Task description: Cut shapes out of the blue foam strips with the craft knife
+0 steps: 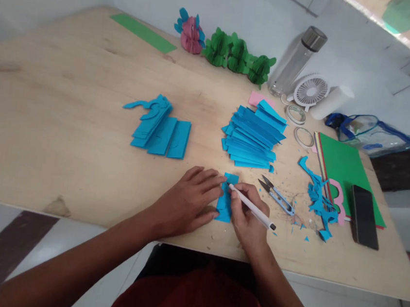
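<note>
A small blue paper strip (225, 205) lies on the wooden table near its front edge. My left hand (190, 201) lies flat with fingers slightly apart, its fingertips on the strip's left side. My right hand (250, 214) grips a white pen (254, 208), whose tip touches the upper part of the strip. Just right of that hand lie small blue-handled snips (279, 198). Beyond the strip is a pile of folded blue papers (252, 136). Further left, more folded blue pieces (161, 132) overlap, some with curved lines on them.
Blue scraps (321, 197), a black phone (364, 216) and green paper (346, 163) are at the right. Along the back stand green paper figures (237, 55), a pink one (192, 36), a bottle (297, 60) and a white fan (311, 90). Tape rolls (304, 136) lie behind the snips.
</note>
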Motion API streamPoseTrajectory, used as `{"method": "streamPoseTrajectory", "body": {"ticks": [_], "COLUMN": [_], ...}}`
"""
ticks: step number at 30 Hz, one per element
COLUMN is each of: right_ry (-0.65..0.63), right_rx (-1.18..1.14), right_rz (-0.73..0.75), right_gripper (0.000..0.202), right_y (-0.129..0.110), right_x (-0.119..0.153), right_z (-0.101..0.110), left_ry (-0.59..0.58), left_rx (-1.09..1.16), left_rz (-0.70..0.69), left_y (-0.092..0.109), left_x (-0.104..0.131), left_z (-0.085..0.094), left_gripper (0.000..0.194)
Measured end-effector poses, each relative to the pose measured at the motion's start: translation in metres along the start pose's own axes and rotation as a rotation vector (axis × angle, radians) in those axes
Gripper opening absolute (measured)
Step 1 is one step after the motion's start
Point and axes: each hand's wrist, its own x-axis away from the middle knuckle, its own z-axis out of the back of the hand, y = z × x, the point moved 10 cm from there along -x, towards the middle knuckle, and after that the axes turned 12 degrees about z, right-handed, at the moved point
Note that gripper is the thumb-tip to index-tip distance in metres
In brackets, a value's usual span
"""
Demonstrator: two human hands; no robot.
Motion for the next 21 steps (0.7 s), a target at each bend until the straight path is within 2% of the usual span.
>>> {"method": "streamPoseTrajectory", "body": {"ticks": [10, 21], "right_ry": [-0.009, 0.016], "right_rx": [0.009, -0.169], "right_rz": [0.015, -0.101], "right_gripper": [0.012, 0.012], "right_y": [-0.003, 0.008], "right_x": [-0.001, -0.006], "right_z": [0.0, -0.004], "left_ry": [-0.011, -0.036], "left_rx": [-0.003, -0.004], "left_rz": [0.015, 0.029], "left_y": [-0.002, -0.003], "left_x": [0.0, -0.001], "left_z": [-0.001, -0.002], "left_gripper": [0.035, 0.03]}}
